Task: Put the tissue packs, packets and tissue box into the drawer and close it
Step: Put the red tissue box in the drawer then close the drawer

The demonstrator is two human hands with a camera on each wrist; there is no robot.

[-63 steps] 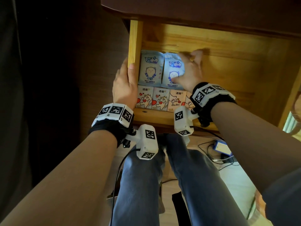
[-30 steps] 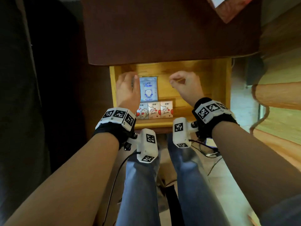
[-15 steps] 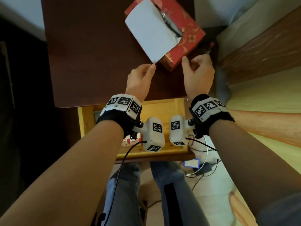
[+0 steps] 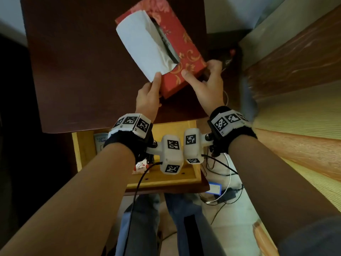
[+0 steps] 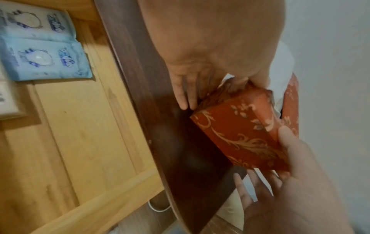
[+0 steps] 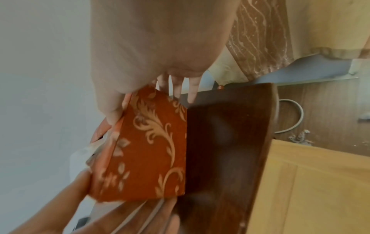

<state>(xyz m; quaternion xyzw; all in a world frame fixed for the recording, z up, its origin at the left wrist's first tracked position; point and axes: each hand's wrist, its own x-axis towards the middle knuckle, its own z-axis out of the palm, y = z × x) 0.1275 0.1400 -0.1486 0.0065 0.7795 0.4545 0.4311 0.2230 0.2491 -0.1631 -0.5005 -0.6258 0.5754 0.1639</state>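
Both hands at the near end of the red tissue box, which sits on the dark tabletop. Long axis runs away from the fingers, slanting up and to the left in the head view; a white tissue stands out of the slot on top. Left hand: thumb laid along the box's near-left edge just below the tissue corner, fingers straight and close together against the side down at the tabletop. Right hand: thumb on the top face by the near-right corner, fingers a little spread and reaching down the far side. So the box is clasped between the two hands, neither nearer than the other. Whether it has left the surface, cannot tell. The open drawer lies back toward the wrists and lower, under the tabletop's front edge. Blue tissue packs lie in its left part, with a small packet nearer the drawer front; bare wood shows on the side away from the packs. Judgement: the box must come back over the table edge, then down, and turned to fit beside the packs. Loose tissue could snag on the edge. Cables on the floor below, out of the way.
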